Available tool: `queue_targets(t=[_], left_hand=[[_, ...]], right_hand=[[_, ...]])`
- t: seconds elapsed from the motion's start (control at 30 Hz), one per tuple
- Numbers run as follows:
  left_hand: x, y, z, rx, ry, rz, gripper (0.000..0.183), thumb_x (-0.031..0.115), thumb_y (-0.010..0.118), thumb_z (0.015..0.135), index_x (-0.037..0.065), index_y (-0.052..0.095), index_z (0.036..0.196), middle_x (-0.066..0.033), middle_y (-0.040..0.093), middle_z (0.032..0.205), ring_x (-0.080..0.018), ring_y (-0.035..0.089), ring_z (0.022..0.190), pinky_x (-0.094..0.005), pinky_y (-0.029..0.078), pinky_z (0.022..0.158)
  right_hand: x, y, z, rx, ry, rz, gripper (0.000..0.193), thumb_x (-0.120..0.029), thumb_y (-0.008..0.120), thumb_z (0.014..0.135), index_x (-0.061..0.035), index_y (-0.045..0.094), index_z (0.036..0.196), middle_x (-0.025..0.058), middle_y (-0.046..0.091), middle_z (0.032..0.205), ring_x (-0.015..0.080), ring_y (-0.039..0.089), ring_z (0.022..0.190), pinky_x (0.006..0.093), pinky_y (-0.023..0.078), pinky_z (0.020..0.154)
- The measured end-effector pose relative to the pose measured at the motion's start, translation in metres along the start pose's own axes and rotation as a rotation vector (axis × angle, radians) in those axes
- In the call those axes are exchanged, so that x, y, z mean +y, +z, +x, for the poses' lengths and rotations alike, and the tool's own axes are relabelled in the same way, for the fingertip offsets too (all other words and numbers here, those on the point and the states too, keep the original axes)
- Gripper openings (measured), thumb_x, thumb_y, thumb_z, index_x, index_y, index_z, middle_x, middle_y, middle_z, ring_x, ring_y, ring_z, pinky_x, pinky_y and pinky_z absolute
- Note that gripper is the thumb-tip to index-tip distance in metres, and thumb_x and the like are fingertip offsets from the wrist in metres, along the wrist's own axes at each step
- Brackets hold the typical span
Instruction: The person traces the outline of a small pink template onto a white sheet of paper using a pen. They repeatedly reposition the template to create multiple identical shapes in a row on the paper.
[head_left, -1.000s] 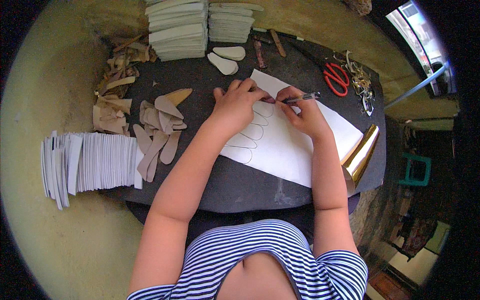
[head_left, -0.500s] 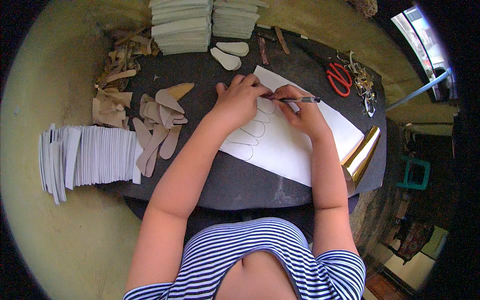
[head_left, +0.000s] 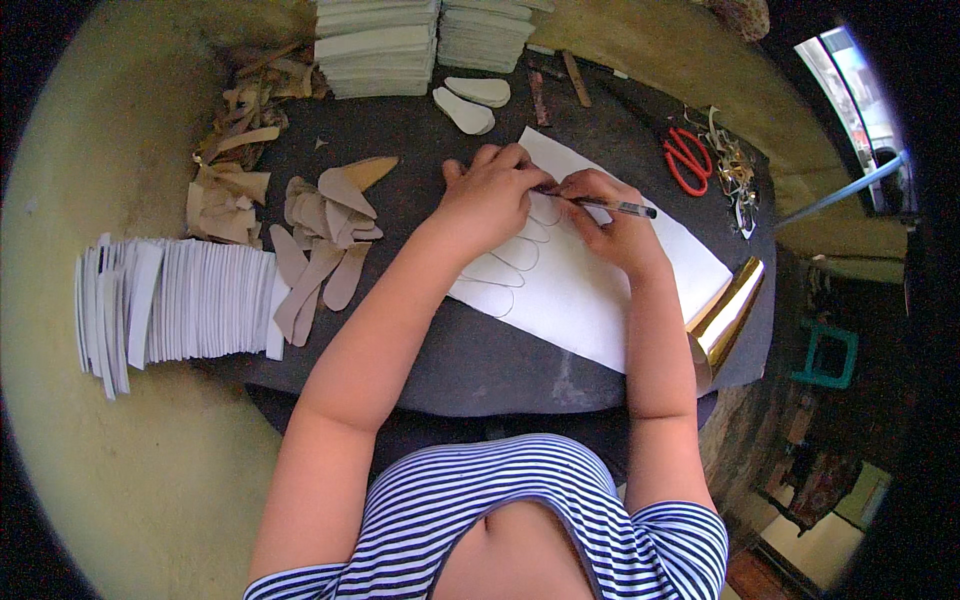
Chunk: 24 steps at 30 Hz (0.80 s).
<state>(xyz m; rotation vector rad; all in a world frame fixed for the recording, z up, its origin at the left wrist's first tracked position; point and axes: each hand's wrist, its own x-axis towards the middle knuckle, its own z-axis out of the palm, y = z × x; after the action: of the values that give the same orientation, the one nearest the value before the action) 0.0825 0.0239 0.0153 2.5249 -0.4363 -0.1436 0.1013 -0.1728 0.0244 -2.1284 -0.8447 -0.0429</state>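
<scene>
My right hand [head_left: 612,222] is closed around a pen [head_left: 632,209] with a clear barrel, its tip end toward my left hand. Pressed on the upper left part of a white sheet [head_left: 590,300], my left hand [head_left: 490,200] has its fingers bent together. Something dark shows by its fingertips, but the hand hides what it is. A row of rounded, sole-like outlines [head_left: 517,253] is drawn along the sheet's left side. The sheet's right end curls up into a shiny gold roll [head_left: 728,315].
Red-handled scissors [head_left: 687,162] lie right, beside shiny scraps [head_left: 733,165]. White sole-shaped pieces [head_left: 466,110] sit behind my left hand, before tall white stacks [head_left: 375,50]. Brown and grey sole pieces [head_left: 330,215] and a row of white strips [head_left: 205,305] are left on the black table [head_left: 480,365].
The pen has tilted, its back end now lower and a little farther right. Both hands stay close together at the sheet's upper left. The whole view has shifted slightly.
</scene>
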Motion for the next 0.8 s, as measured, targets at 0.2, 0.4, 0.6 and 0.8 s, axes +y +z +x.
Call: queue_targets(t=[0.2, 0.4, 0.6, 0.8], left_hand=[[0.0005, 0.0019, 0.0020, -0.009, -0.005, 0.016, 0.035, 0.013, 0.053, 0.083, 0.020, 0.061, 0.116, -0.0055, 0.050, 0.120, -0.0271, 0.043, 0.118, -0.0540, 0.035, 0.089], [-0.0011, 0.0007, 0.0010, -0.011, 0.006, 0.005, 0.035, 0.013, 0.053, 0.083, 0.021, 0.061, 0.116, -0.0054, 0.050, 0.119, -0.0269, 0.043, 0.117, -0.0547, 0.035, 0.088], [0.0001, 0.0015, 0.0018, -0.011, -0.002, 0.000, 0.035, 0.014, 0.053, 0.083, 0.021, 0.061, 0.116, -0.0052, 0.050, 0.119, -0.0267, 0.043, 0.118, -0.0546, 0.034, 0.088], [-0.0012, -0.0005, 0.0015, -0.037, -0.005, -0.004, 0.036, 0.017, 0.055, 0.082, 0.019, 0.060, 0.117, -0.0061, 0.049, 0.121, -0.0274, 0.042, 0.119, -0.0549, 0.034, 0.089]], right_hand=[[0.0030, 0.0006, 0.0000, 0.034, -0.031, 0.024, 0.011, -0.001, 0.069, 0.077, -0.0015, 0.060, 0.085, 0.0128, 0.065, 0.084, 0.0272, 0.062, 0.073, 0.0332, 0.050, 0.068], [0.0039, -0.0021, -0.0026, 0.014, -0.002, -0.023, 0.011, -0.002, 0.069, 0.078, -0.0019, 0.062, 0.087, 0.0129, 0.065, 0.084, 0.0268, 0.063, 0.071, 0.0323, 0.051, 0.066], [0.0057, 0.0037, 0.0011, 0.024, -0.087, -0.008, 0.012, -0.002, 0.069, 0.077, -0.0015, 0.062, 0.087, 0.0124, 0.065, 0.086, 0.0256, 0.063, 0.071, 0.0317, 0.051, 0.063], [0.0070, 0.0016, -0.0029, 0.006, -0.029, 0.015, 0.014, 0.000, 0.069, 0.076, -0.0016, 0.063, 0.088, 0.0122, 0.065, 0.087, 0.0254, 0.064, 0.074, 0.0313, 0.051, 0.064]])
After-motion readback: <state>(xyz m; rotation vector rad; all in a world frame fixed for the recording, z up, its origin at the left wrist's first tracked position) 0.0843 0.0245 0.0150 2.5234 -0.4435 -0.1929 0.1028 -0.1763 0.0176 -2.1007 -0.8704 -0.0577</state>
